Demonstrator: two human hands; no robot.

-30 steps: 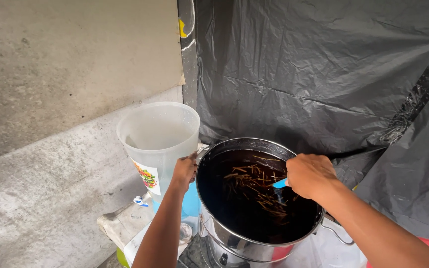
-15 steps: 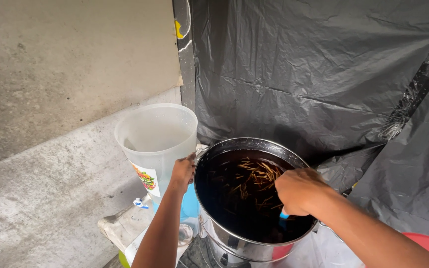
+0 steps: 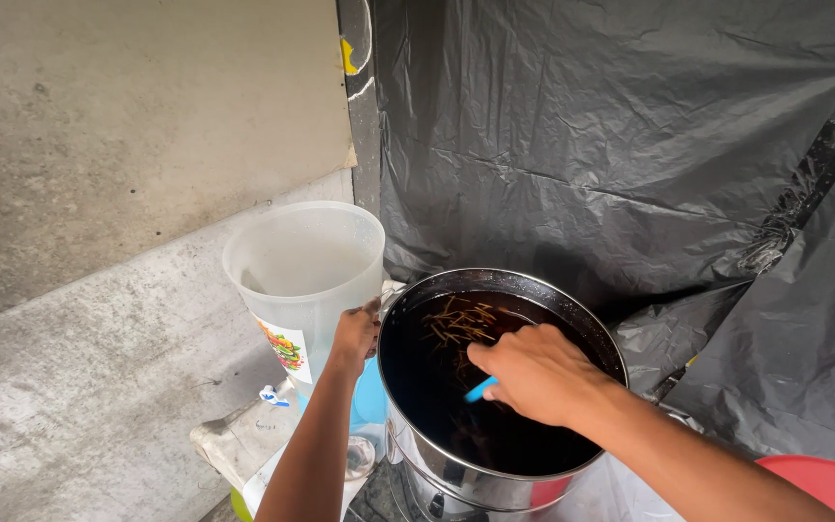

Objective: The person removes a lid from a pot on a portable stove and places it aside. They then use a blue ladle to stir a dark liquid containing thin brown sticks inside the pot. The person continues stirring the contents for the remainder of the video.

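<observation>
A large steel pot (image 3: 533,286) holds dark liquid with thin brown strands (image 3: 461,324) floating near its far side. My right hand (image 3: 533,372) hovers over the middle of the pot, closed on a blue handle (image 3: 481,390) that dips into the liquid; what is at its lower end is hidden. My left hand (image 3: 356,333) grips the side of a translucent white plastic pitcher (image 3: 306,275) held upright just left of the pot's rim. The pitcher has a colourful sticker low on its side and looks empty.
Black plastic sheeting (image 3: 630,145) hangs behind and to the right of the pot. A grey concrete wall and ledge (image 3: 99,242) fill the left. A red basin edge (image 3: 823,488) shows at bottom right. Pale clutter (image 3: 244,440) lies below the pitcher.
My right hand has swept with the blue handle from the pot's right side across toward its middle, and the strands have drifted to the far side. The pitcher has stayed beside the rim.
</observation>
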